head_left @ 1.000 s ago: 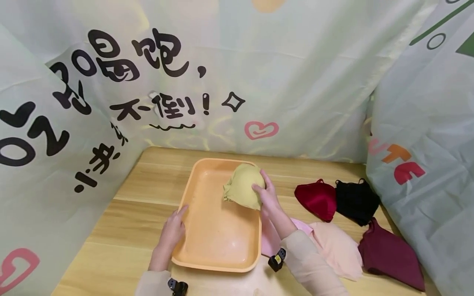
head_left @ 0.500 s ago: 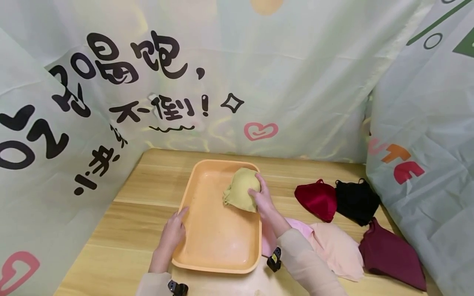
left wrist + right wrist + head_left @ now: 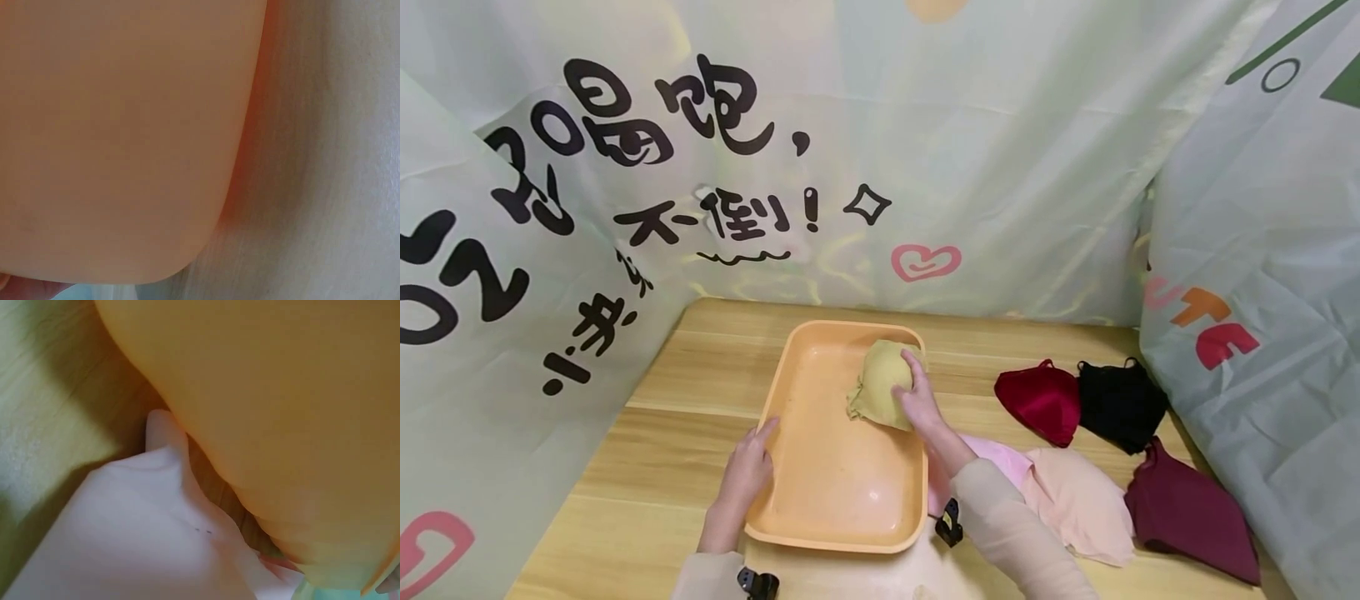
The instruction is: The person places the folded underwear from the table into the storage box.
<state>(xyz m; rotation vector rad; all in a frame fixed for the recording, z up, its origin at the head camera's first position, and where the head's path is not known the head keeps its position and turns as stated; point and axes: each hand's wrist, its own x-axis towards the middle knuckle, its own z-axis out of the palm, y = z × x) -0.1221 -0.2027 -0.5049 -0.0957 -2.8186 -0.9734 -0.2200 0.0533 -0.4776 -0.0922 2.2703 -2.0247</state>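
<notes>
Dipping lower, yellow garment (image 3: pixel 882 383) now sits farther inside tray (image 3: pixel 842 475), toward far right corner; right hand (image 3: pixel 921 405) still grasping it, left hand (image 3: pixel 747 467) holding tray's edge. Looks nearly settled, not released.

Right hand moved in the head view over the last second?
Yes: the right hand has shifted slightly left, judged against the pink heart on the fabric backdrop.

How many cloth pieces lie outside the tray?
5: red cloth and black cloth at back right, maroon cloth at far right, peach cloth left of it, pink cloth beside the tray, partly behind the right sleeve. More may be hidden.
</notes>
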